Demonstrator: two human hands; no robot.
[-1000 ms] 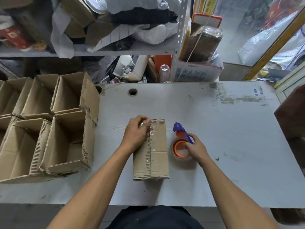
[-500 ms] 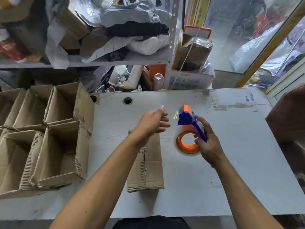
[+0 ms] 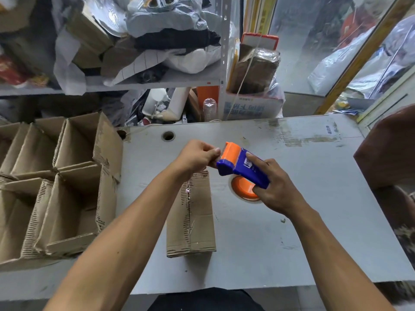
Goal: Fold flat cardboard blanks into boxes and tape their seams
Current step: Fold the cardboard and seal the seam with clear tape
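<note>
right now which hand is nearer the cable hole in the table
Left. The left hand sits just in front of the cable hole; the right hand is farther right, gripping the tape dispenser.

We see a grey bench (image 3: 280, 221) with a round cable hole (image 3: 168, 136) near its back edge and scuffed, stained patches (image 3: 298, 140) at the far right. On it a folded cardboard box (image 3: 195, 221) lies near the middle, and a cluster of open cardboard boxes (image 3: 56, 187) stands at its left end.
</note>
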